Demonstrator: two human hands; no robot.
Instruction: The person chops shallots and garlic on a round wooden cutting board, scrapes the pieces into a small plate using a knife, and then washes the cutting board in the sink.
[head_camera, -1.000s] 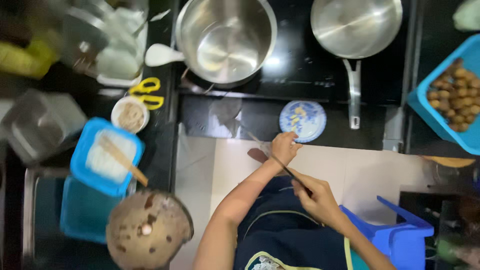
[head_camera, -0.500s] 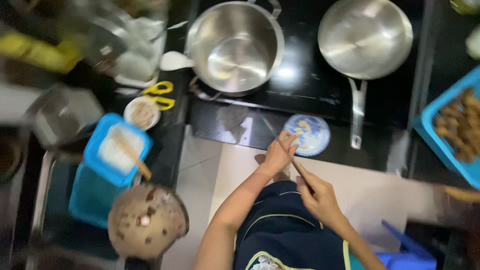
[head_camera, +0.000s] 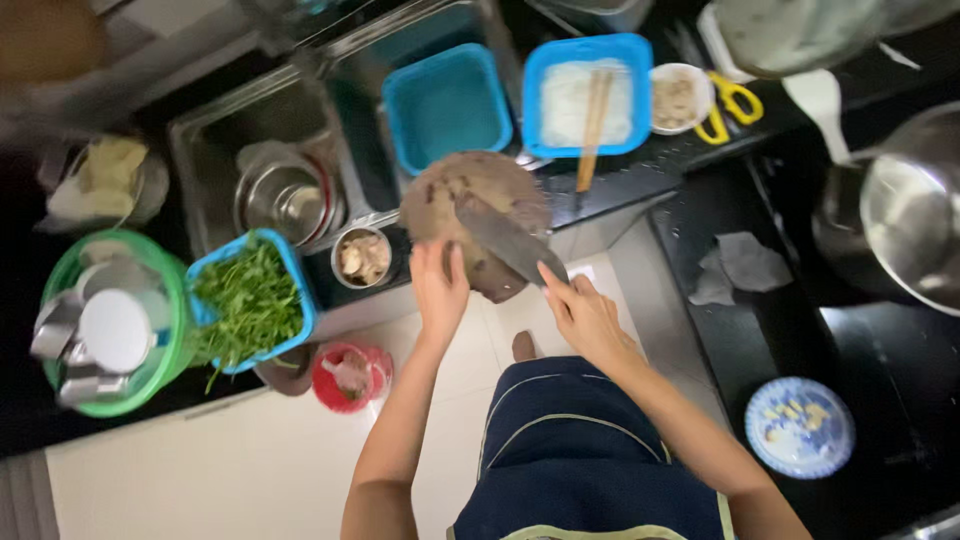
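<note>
A round brown wooden chopping board (head_camera: 470, 190) lies on the dark counter by the sink. My left hand (head_camera: 438, 285) grips its near edge, with the fingers up on the wood. My right hand (head_camera: 585, 315) holds the handle of a broad cleaver (head_camera: 505, 240). The blade lies slanted across the near right part of the board. Both forearms reach forward from my dark blue apron.
A blue basket of greens (head_camera: 250, 300), a green basket of containers (head_camera: 110, 330) and a sink with metal bowls (head_camera: 285, 195) sit left. Behind the board are a teal basket (head_camera: 447, 100), a blue tray with chopsticks (head_camera: 585, 95) and yellow scissors (head_camera: 730, 100). A steel pot (head_camera: 910, 210) and a small blue plate (head_camera: 800, 425) are right.
The view has swung from the stove to the sink counter. My hands left the small blue plate and now meet at the chopping board, the cleaver laid on it.
</note>
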